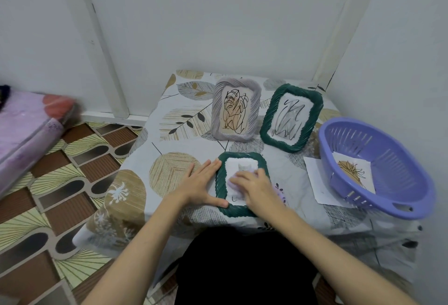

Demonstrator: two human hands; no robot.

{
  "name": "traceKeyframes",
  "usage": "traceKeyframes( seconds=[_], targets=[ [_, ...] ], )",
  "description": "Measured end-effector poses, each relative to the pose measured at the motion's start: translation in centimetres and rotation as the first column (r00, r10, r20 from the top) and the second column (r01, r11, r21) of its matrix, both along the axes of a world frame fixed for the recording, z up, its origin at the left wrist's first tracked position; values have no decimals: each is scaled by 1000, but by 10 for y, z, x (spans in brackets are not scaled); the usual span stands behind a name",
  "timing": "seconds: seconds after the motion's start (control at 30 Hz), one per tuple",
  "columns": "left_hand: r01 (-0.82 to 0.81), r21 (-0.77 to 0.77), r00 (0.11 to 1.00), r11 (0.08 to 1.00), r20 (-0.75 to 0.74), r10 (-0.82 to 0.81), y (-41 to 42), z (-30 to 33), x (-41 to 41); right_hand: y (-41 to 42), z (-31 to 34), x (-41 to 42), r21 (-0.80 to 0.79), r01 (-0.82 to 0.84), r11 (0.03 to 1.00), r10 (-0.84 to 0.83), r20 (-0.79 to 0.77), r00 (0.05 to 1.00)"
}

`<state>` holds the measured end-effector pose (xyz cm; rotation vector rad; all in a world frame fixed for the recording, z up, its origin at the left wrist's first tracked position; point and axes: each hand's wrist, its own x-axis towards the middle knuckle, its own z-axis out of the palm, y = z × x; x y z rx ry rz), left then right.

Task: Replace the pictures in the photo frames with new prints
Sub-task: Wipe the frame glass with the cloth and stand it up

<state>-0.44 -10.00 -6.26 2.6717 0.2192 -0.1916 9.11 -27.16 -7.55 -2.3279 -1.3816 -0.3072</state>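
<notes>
A dark green frame lies flat near the table's front edge with a pale print showing in its opening. My left hand rests flat against the frame's left side, fingers apart, thumb along the lower edge. My right hand presses a small lilac cloth onto the frame's face. Behind stand a grey frame with a brown line drawing and a second green frame with a grey drawing. A print lies in the purple basket.
A white sheet lies partly under the basket at the right. The table has a leaf-patterned cloth and stands in a corner between white walls. A pink mattress lies on the patterned floor at the left.
</notes>
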Motion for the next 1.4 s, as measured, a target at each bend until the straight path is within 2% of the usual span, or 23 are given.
traceKeyframes(
  seconds=[0.1,0.17,0.3,0.47,0.7,0.77,0.83,0.93,1.03,1.17,1.3,1.4],
  targets=[
    [6,-2,1000,1000,1,-6,1,0,0,-26,-7,-17,5,-179,984,179,77,981],
    [17,1,1000,1000,-3,-17,2,0,1,-38,-5,-3,-23,-207,978,208,95,973],
    [24,2,1000,1000,7,-24,3,-4,2,-11,0,6,-3,-33,999,33,9,999],
    [14,-26,1000,1000,18,-14,3,-4,2,-35,-5,-15,4,-168,986,168,23,985],
    [-5,-37,991,999,-133,0,-13,15,3,-29,-5,15,20,47,999,-46,-28,999],
    [-32,-59,995,998,-96,26,-26,11,0,-26,-9,11,54,71,996,-68,-59,996],
    [-67,7,998,998,0,67,-39,-1,-5,-31,-9,4,82,46,996,-43,-37,998],
    [-129,96,986,987,118,118,-44,-16,-8,-56,-8,-10,42,-98,994,98,19,995],
    [-128,110,986,986,121,114,-45,-15,-7,-69,-3,3,31,-118,993,118,9,993],
    [-137,79,986,987,106,128,-45,-13,-7,-44,-6,-9,82,51,995,-48,-38,998],
    [-148,87,985,985,107,138,-44,-13,-8,-73,-9,-19,86,-68,994,71,-25,997],
    [-145,88,985,986,105,135,-44,-13,-8,-64,-5,-3,92,-2,996,7,-48,999]
  ],
)
